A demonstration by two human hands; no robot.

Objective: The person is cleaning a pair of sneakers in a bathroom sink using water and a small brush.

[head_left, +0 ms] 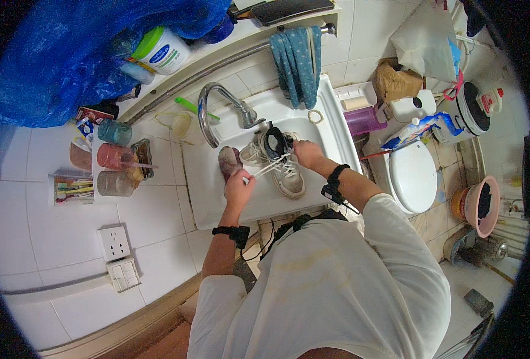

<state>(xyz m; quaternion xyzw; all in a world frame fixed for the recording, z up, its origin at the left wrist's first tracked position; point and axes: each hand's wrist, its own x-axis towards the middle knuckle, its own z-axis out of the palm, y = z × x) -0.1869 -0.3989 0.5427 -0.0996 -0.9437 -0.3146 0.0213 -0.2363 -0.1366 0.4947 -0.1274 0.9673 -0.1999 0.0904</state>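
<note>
A pale sneaker [290, 182] with a dark lining lies in the white sink, its toe toward me. My left hand [239, 186] is closed on the end of its white shoelace [268, 169], which stretches taut up to the shoe's eyelets. At the right side of the shoe's opening, my right hand [306, 154] is closed on the sneaker; its fingertips are partly hidden. A second pale shoe [252, 154] rests just left of the first. Beside my left hand sits a reddish-grey object [229, 160] whose kind I cannot make out.
A curved chrome faucet [208, 107] arches over the sink [208, 212]. Behind it, a blue towel [296, 66] hangs from a rail. Cups [114, 157] stand on a wall shelf at left. To the right is a toilet [413, 179] with a blue-and-white package on its tank.
</note>
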